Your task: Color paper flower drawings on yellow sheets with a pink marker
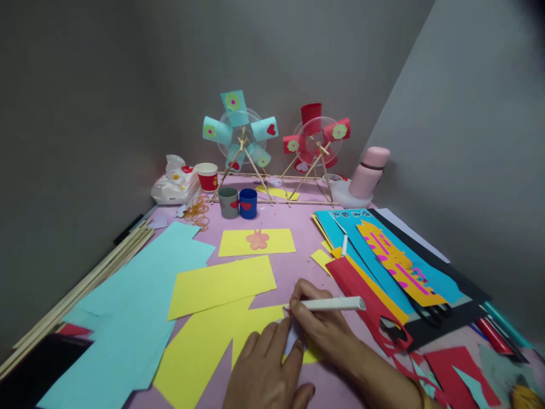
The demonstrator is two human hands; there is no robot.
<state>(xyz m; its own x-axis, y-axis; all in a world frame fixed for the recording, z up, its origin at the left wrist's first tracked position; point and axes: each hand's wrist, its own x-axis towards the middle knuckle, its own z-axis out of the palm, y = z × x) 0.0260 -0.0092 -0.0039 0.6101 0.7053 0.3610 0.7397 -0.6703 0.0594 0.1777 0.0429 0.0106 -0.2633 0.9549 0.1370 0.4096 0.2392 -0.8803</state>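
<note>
My right hand is closed around a white marker, its tip low over a yellow paper strip. Under my fingers lies a small pale paper piece, mostly covered, so its shape is unclear. Flat on the same strip rests my left hand, fingers stretched out and pressing beside the pale piece. Another yellow strip lies just beyond. Farther off, a yellow card bears an orange-pink butterfly shape.
Light blue paper sheets and wooden sticks lie left. Two stick-framed wheels, one blue-bladed, one red-bladed, stand behind paper rings. Coloured sheets, red scraps and a pink bottle are right.
</note>
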